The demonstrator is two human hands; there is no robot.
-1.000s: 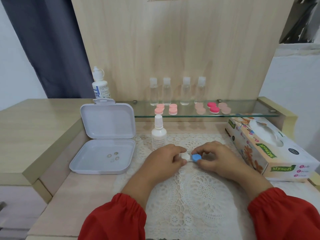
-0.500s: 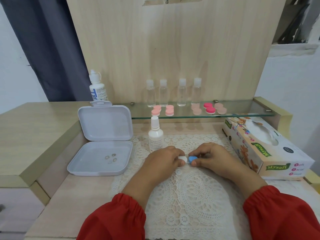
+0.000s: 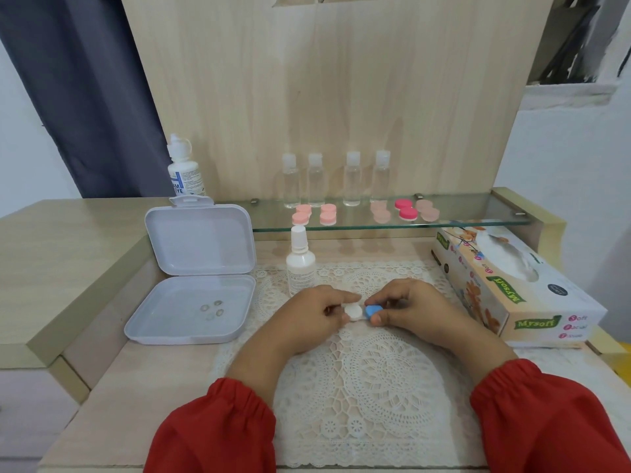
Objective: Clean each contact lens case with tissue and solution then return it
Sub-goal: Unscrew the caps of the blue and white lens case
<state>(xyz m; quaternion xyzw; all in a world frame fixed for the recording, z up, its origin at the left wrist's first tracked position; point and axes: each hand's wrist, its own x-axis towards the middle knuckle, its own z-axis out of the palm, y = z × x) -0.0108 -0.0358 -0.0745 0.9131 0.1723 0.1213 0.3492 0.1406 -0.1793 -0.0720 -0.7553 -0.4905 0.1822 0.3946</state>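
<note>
Now both my wrists lie low on the lace mat (image 3: 358, 387) mid-tabletop. My left hand (image 3: 307, 312) pinches the lens case's (image 3: 362, 312) white cap (image 3: 352, 312), my right hand (image 3: 406, 307) its blue cap (image 3: 373, 311).

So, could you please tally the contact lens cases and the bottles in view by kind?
Pink contact lens cases on the glass shelf: 5
Blue-and-white contact lens case held in the hands: 1
Small clear bottles: 4
White bottles: 2
Total: 12
</note>
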